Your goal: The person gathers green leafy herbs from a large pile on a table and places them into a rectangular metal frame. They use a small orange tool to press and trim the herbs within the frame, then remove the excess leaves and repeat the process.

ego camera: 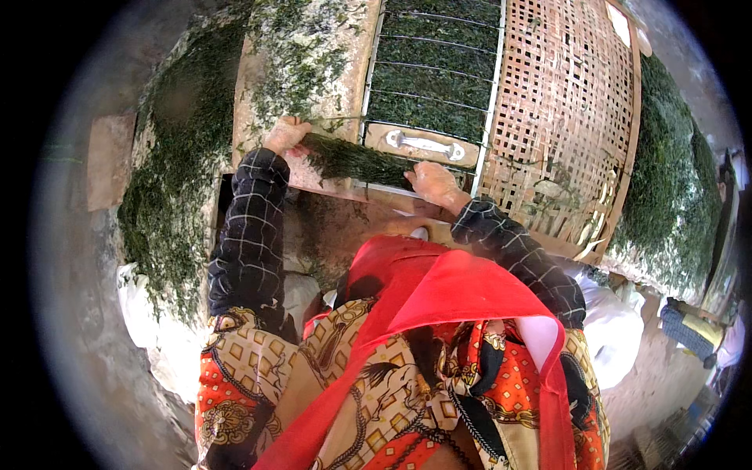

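A bundle of dark green stringy plant strands (358, 161), possibly seaweed, stretches between my two hands. My left hand (288, 135) grips its left end over a board (311, 106) strewn with green bits. At the right end, my right hand (436, 185) is closed on the same strands. Just beyond the bundle lies a long metal frame (371, 70) with thin cross wires over a layer of chopped green matter (435, 82). A wooden block (376, 138) with a metal pull handle (424, 144) sits at the frame's near end.
Right of the frame is a woven bamboo panel (558, 106) with a wooden rim and loose strands on it. Green heaps lie at far left (182, 117) and far right (670, 176). White sacks (611, 329) flank me. A red cloth (470, 288) hangs before my body.
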